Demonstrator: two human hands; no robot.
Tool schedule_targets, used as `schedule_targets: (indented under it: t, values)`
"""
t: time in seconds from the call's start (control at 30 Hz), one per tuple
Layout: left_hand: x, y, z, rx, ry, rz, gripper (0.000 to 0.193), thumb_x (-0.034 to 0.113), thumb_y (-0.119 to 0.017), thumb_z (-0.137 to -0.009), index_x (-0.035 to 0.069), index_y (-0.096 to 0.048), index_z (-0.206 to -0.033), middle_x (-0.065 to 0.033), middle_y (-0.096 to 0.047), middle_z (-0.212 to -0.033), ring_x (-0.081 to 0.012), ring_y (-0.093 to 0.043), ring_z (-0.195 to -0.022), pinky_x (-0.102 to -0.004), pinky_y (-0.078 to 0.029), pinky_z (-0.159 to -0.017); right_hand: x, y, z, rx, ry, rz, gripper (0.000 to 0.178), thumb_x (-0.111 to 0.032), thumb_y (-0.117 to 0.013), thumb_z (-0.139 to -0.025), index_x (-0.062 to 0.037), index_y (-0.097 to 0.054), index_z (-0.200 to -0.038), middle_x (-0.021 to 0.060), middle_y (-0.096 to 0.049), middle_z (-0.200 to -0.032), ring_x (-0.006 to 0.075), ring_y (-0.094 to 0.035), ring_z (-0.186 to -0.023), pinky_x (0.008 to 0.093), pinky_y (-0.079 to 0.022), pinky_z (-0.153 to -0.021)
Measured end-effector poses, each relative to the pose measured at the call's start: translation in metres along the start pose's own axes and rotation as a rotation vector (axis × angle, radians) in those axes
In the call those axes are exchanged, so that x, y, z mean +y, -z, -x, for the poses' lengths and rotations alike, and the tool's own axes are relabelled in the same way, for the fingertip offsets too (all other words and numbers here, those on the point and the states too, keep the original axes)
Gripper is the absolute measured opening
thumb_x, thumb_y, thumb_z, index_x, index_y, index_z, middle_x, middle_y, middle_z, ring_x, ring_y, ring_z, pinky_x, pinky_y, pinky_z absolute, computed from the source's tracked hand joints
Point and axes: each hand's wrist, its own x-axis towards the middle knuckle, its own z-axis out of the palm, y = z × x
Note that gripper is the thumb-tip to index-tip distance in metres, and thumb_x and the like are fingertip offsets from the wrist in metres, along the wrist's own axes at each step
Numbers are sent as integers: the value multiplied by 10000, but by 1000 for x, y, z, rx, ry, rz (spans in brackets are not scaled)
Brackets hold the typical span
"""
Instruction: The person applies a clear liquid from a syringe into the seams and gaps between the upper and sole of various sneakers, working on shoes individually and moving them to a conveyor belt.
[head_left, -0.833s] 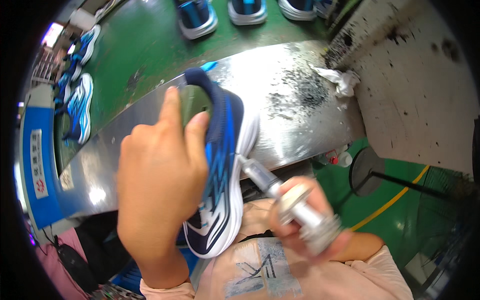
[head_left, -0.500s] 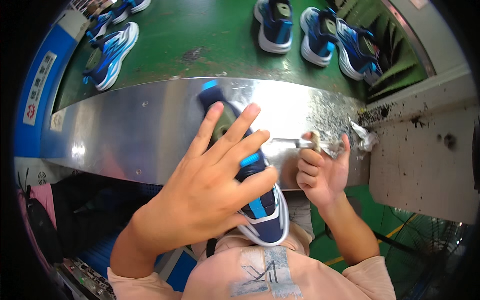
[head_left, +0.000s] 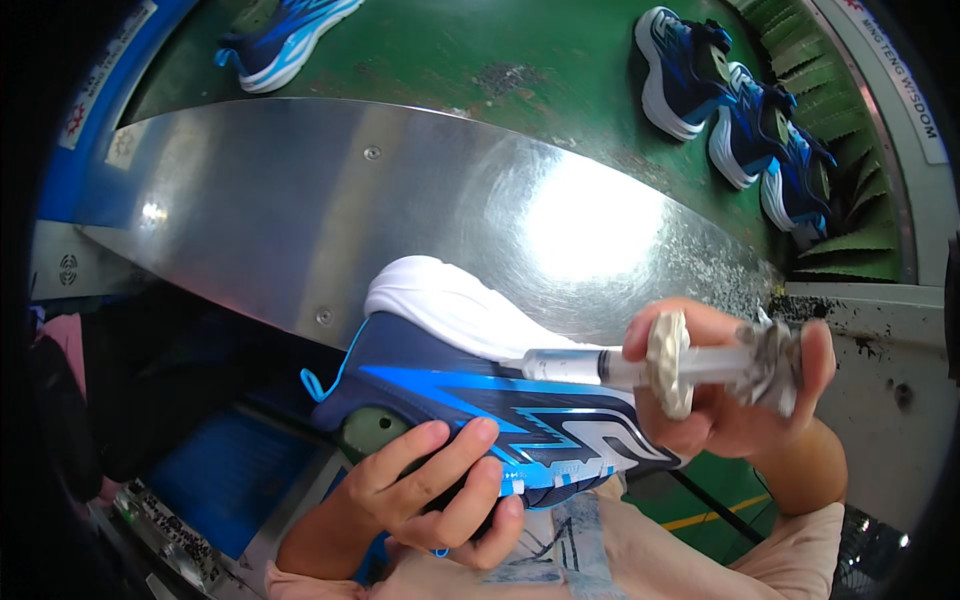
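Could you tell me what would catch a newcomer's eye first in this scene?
The blue shoe with its white sole, held on its side by the left hand at the centre. The right hand points a syringe at the sole. Behind lies a shiny metal plate, with more shoes on the green belt.

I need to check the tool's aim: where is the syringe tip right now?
In the head view, right of centre, the syringe lies in the right hand, its tip at the white sole of the blue shoe held by the left hand.
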Motion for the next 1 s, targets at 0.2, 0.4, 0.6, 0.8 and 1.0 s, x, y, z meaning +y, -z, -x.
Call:
schedule_targets:
  t: [0.2,0.4,0.6,0.8,1.0]
  values:
    - [16,-7,8,8,115,-77,353,325,-650,-888,255,-413,-1140,0,-460,-1147,-154,-624,-1089,-382,-408,-968,-15,-17,26,218,-230,-56,1218,-756,-735,-590,109,-341,-1351,129,-501,-1117,97,-484,-834,229,-407,-741]
    - [20,-11,22,-14,95,-175,565,388,-697,-865,266,-319,-1267,-60,-391,-1264,-210,-552,-1188,-418,-383,-1006,-2,-15,51,293,-51,-2,1128,-787,-667,-631,132,-404,-1230,87,-533,-868,107,-507,-722,214,-383,-620]
    - [24,-14,21,14,142,-197,524,384,-636,-910,269,-302,-1297,-81,-420,-1266,-262,-575,-1159,-444,-412,-999,14,-8,102,317,70,-127,1209,-767,-726,-571,155,-386,-1277,100,-540,-974,115,-519,-836,220,-415,-735]
    - [22,-17,11,48,110,-252,407,322,-617,-927,186,-334,-1186,-108,-471,-1185,-308,-632,-1056,-488,-489,-921,52,13,137,238,321,-196,1187,-801,-676,-592,137,-377,-1255,60,-504,-873,77,-440,-734,215,-328,-617]
    - [18,-7,-5,-45,77,-206,531,290,-693,-872,61,-345,-1201,-170,-460,-1241,-412,-574,-1097,-546,-509,-898,85,31,158,337,388,-164,1019,-812,-584,-698,9,-375,-1263,62,-521,-760,91,-452,-588,222,-319,-500]
